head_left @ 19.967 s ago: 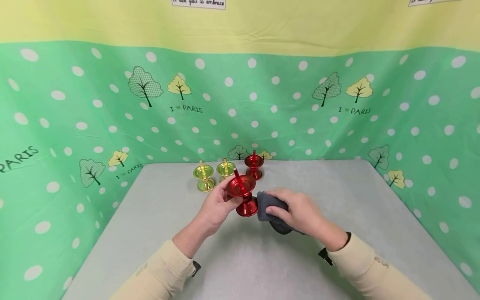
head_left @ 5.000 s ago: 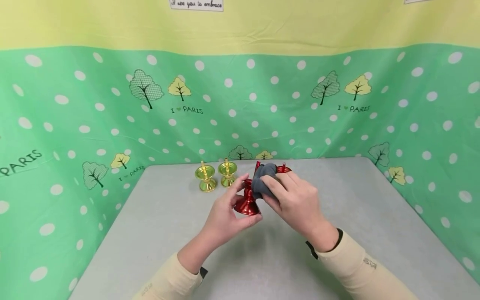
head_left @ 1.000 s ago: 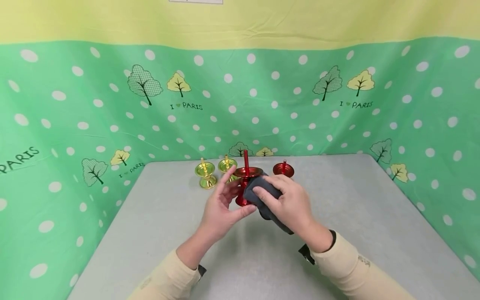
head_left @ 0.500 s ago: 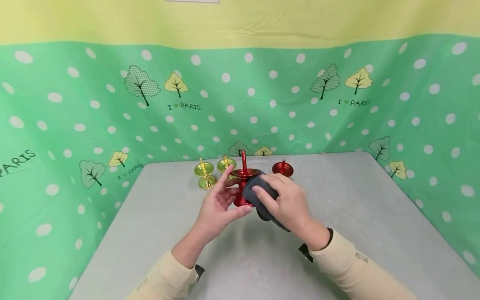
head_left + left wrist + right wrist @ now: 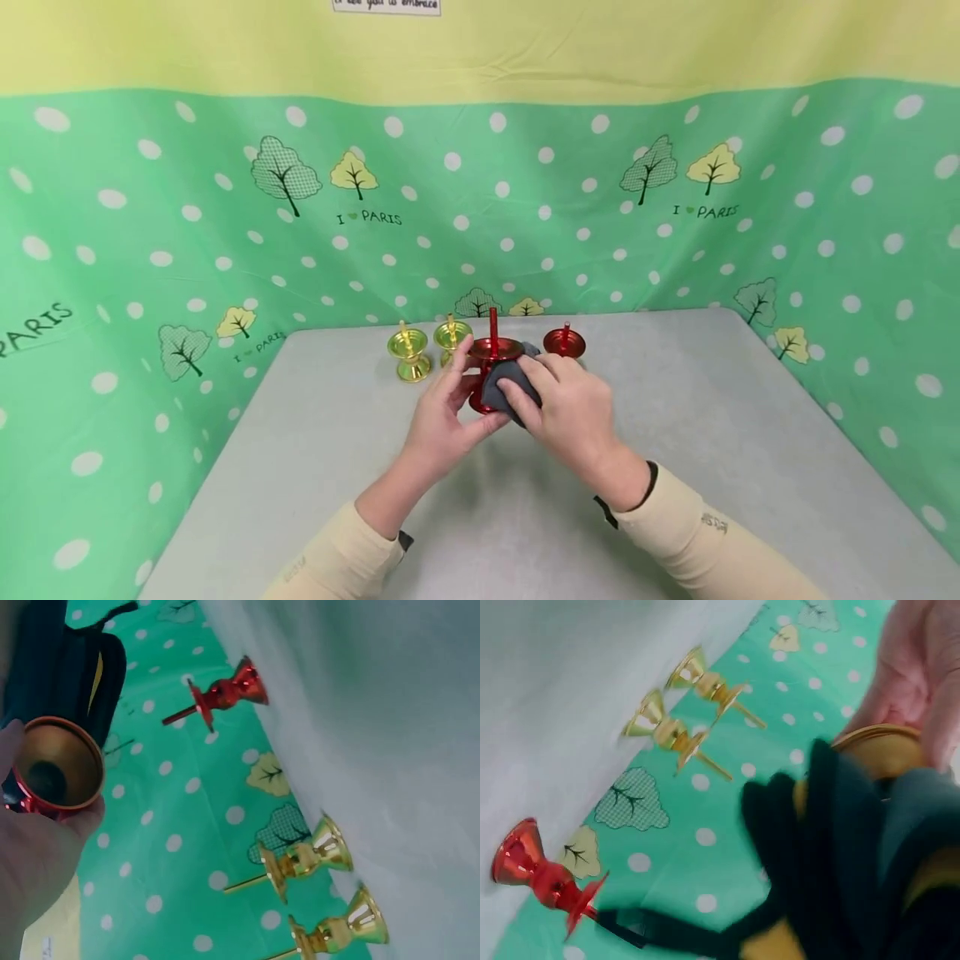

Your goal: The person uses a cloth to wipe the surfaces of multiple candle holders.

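In the head view, my left hand (image 5: 442, 421) holds a shiny red candlestick (image 5: 495, 348) upright above the table, fingers behind and thumb at its base. Its hollow underside (image 5: 64, 761) faces the left wrist camera. My right hand (image 5: 573, 412) grips a bunched dark grey cloth (image 5: 506, 392) and presses it against the candlestick's stem and base, hiding much of them. A second red candlestick (image 5: 564, 342) stands behind the right hand, partly covered. Two gold candlesticks (image 5: 409, 350) (image 5: 453, 335) stand to the left, the farther one partly behind the left fingertips.
The grey table (image 5: 315, 467) runs back to a green and yellow printed curtain (image 5: 480, 167), which hangs at the back and along both sides. In the right wrist view, loose cloth folds (image 5: 847, 840) cover much of the lower right.
Since 20 seconds ago, the red candlestick beside the gold ones has left that spot, and one stands farther right. Over the last second, the cloth shifts slightly left along the held candlestick.
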`<state>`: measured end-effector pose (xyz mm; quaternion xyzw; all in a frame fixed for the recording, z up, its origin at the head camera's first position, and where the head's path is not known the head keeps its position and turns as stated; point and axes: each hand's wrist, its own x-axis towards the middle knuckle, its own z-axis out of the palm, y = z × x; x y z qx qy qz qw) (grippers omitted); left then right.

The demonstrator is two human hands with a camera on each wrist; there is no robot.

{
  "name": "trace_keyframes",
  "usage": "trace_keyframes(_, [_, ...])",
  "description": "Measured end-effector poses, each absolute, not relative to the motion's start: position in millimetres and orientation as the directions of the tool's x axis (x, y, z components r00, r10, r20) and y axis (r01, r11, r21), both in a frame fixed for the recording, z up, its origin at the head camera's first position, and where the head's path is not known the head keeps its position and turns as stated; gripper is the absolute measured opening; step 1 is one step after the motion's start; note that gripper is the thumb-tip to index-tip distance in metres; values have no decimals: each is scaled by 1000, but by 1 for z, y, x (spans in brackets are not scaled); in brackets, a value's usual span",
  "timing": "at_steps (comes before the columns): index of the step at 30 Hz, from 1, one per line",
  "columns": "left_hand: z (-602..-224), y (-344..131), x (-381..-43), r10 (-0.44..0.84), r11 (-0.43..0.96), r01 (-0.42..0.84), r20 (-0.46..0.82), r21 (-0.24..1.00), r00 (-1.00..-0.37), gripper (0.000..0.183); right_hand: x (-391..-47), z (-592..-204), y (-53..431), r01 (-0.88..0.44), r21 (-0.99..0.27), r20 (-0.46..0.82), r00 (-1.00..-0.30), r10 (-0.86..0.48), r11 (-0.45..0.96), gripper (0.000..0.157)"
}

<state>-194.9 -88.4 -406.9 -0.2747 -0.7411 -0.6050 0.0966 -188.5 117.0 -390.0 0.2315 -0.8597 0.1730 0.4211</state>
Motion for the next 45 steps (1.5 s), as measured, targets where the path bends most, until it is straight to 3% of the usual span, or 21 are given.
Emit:
trace_keyframes(3, [-403, -91, -192, 308, -15, 468, 449, 884, -839, 108, -191, -383, 123, -558, -430, 627, -750, -210, 710, 30])
trace_keyframes(5, [-399, -94, -192, 333, -132, 379, 401, 916, -853, 108, -195, -379, 129, -445, -701, 412, -891, -192, 557, 32])
trace_keyframes(7, [-397, -96, -192, 367, -206, 298, 356, 932, -860, 108, -199, -376, 135, -297, -857, 239, -953, -186, 421, 36])
trace_keyframes(8, [-396, -97, -192, 377, -224, 265, 334, 938, -864, 109, -200, -377, 137, -260, -891, 201, -961, -191, 372, 37])
trace_keyframes(10, [-396, -97, -194, 383, -230, 218, 294, 948, -876, 109, -199, -380, 137, -320, -865, 265, -946, -189, 387, 33])
trace_keyframes(13, [-397, -97, -195, 375, -185, 219, 275, 958, -885, 109, -193, -386, 131, -519, -660, 506, -842, -189, 544, 27])
trace_keyframes(15, [-399, -97, -196, 380, -173, 225, 276, 959, -883, 108, -191, -387, 129, -549, -571, 572, -799, -183, 610, 29])
trace_keyframes(17, [-399, -100, -196, 406, -197, 222, 286, 955, -868, 109, -195, -385, 131, -528, -634, 503, -836, -217, 565, 27])
trace_keyframes(20, [-396, -103, -195, 435, -234, 198, 285, 952, -854, 109, -201, -382, 138, -338, -853, 262, -937, -232, 398, 32])
trace_keyframes(22, [-395, -104, -195, 426, -204, 231, 299, 951, -854, 107, -201, -382, 140, -237, -915, 162, -957, -240, 328, 37])
trace_keyframes(27, [-395, -103, -195, 351, 42, 445, 404, 895, -845, 94, -194, -386, 131, -259, -912, 211, -961, -180, 318, 34])
trace_keyframes(31, [-393, -100, -193, 353, 123, 526, 458, 842, -816, 91, -192, -389, 127, -339, -859, 320, -940, -116, 383, 28])
trace_keyframes(34, [-392, -95, -190, 354, 166, 540, 461, 825, -813, 101, -193, -391, 124, -427, -745, 455, -887, -77, 512, 28])
trace_keyframes(37, [-394, -87, -188, 322, 284, 582, 496, 762, -807, 119, -193, -393, 121, -523, -527, 632, -768, -103, 670, 32])
trace_keyframes(41, [-399, -78, -187, 246, 470, 629, 593, 619, -767, 134, -192, -394, 116, -598, -213, 809, -552, -204, 773, 45])
trace_keyframes(45, [-402, -79, -188, 220, 430, 685, 668, 588, -711, 128, -187, -388, 112, -616, -64, 879, -408, -248, 785, 58])
